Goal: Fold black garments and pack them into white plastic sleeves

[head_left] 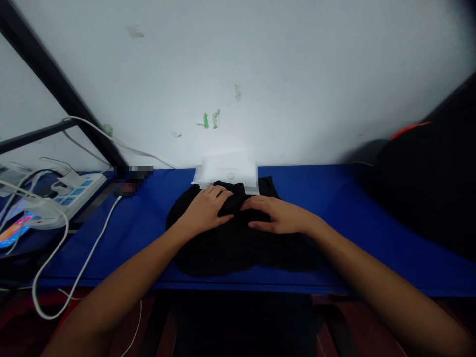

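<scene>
Left hand (pixel 208 207), right hand (pixel 274 213) on black cloth (pixel 226 250), white packet (pixel 228 169) behind.

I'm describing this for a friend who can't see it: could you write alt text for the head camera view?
A person's left hand and right hand lie on bunched black cloth on a blue table. Behind it, a white packet lies near a pale wall; at far left is a white power strip.

White packet (pixel 228 167), twelve o'clock, partly covered by black cloth (pixel 223 250). Dark object (pixel 128 189), ten o'clock, blurred into pixels. Lit screen (pixel 14 231), nine o'clock, cut off by left edge; black bulk (pixel 431 183), three o'clock, by right.
</scene>
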The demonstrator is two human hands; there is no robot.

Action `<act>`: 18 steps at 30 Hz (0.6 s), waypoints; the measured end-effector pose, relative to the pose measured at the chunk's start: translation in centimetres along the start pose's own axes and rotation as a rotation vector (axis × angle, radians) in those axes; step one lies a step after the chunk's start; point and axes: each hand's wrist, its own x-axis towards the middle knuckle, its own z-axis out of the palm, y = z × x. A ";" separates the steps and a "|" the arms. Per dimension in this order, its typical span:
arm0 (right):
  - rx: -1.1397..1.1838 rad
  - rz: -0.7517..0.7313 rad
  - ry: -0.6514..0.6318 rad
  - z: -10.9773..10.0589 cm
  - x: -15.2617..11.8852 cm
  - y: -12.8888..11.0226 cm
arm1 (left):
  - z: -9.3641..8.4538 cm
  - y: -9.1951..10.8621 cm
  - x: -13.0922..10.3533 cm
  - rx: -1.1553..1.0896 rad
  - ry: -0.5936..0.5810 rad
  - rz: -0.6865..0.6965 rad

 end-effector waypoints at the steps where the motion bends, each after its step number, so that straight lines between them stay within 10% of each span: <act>1: 0.005 -0.004 0.002 0.0 0.0 -0.1 | 0.0 -0.1 0.0 0.010 0.002 -0.003; 18: -0.173 -0.061 0.339 1.3 0.4 -0.4 | -0.5 -0.6 -0.2 -0.275 0.241 -0.025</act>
